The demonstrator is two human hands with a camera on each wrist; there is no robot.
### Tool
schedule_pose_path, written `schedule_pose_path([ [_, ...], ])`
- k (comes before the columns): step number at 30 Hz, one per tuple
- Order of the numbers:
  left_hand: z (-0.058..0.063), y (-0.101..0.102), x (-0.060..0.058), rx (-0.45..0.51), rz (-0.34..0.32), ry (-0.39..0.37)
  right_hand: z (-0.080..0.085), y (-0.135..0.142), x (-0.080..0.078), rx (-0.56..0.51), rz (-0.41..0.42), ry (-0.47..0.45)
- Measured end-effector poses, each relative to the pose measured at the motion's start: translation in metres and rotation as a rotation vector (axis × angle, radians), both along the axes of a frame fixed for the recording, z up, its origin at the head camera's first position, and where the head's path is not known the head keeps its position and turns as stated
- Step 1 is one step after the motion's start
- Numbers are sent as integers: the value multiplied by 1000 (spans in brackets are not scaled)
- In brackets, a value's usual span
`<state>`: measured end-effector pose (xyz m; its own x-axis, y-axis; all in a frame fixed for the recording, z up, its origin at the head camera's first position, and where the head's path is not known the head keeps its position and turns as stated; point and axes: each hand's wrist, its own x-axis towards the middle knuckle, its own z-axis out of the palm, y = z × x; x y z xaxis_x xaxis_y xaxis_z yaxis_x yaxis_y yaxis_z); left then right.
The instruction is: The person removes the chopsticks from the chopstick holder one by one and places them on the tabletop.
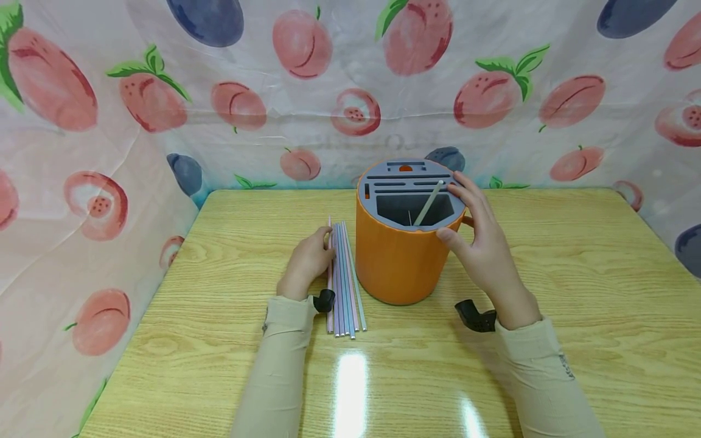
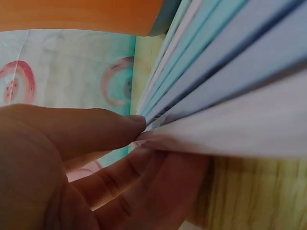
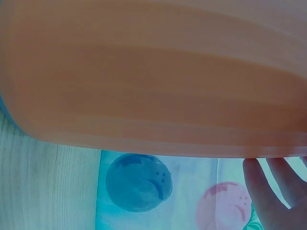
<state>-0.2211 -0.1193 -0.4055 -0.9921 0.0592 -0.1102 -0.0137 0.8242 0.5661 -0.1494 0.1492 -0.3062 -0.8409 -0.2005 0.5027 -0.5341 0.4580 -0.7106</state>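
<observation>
Several pastel chopsticks [image 1: 346,280] in pink, purple and blue, with silver ends, lie side by side on the table. My left hand [image 1: 308,260] is at their far end; in the left wrist view its thumb [image 2: 110,125] and fingers pinch the outermost pink chopstick [image 2: 240,120]. To their right stands an orange utensil holder [image 1: 402,267] with a grey slotted top [image 1: 378,210] and a side handle. A pale stick [image 1: 429,204] leans in its large compartment. My right hand [image 1: 484,243] rests against the holder's right rim, thumb in front and fingers behind, spread rather straight.
The wooden table [image 1: 591,292] reaches back to a fruit-patterned cloth [image 1: 405,103], which hangs behind it and along both sides. A black wrist camera [image 1: 476,316] sits on the right wrist, another [image 1: 325,300] on the left.
</observation>
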Motion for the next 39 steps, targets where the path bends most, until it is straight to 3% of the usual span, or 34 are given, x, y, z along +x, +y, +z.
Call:
schedule_pose_path([
  [11,-3,1,-1,-20,-11,-12,0,0,0,-4,4,-3],
  [17,6,2,1,-30,-35,17,0,1,0,-7,6,-8],
  [23,32,8,5,117,-42,234,0,0,0,-8,7,-8],
  [28,57,16,13,283,-100,466,1,0,0,-10,8,-8],
  [31,68,23,19,333,-136,589,1,0,0,-11,9,-6],
  [39,77,33,29,349,-135,789,-1,1,-1,-13,15,-3],
])
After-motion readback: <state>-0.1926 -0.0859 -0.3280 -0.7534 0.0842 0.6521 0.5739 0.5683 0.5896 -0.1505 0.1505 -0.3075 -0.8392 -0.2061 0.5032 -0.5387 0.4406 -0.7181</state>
